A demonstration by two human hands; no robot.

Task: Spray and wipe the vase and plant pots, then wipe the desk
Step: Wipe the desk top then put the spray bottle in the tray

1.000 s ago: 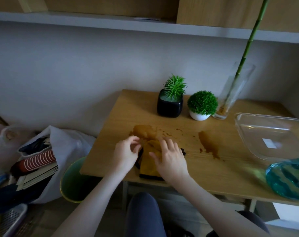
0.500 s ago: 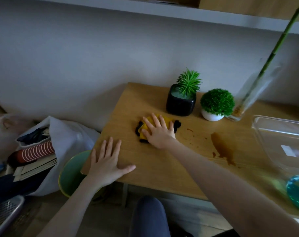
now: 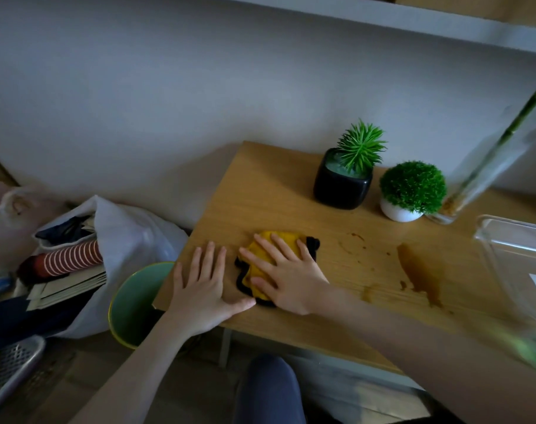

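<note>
— Both hands are flat on the desk (image 3: pixel 279 191): left hand (image 3: pixel 203 285) spread, palm down, at the near left corner, holding nothing; right hand (image 3: pixel 286 272) just beside it, straight fingers pressing a yellow cloth (image 3: pixel 257 273) with a black edge.

— And right of the cloth?

— Brown spill (image 3: pixel 421 275) at centre right. Along the wall, upper right of the frame: black pot (image 3: pixel 341 188), white pot (image 3: pixel 398 213), then the glass vase (image 3: pixel 487 175), its stem leaning. Clear tray (image 3: pixel 517 255) at the right edge.

— Off the desk?

— Lower left: green bin (image 3: pixel 132 304) and a white bag (image 3: pixel 129 237).
</note>
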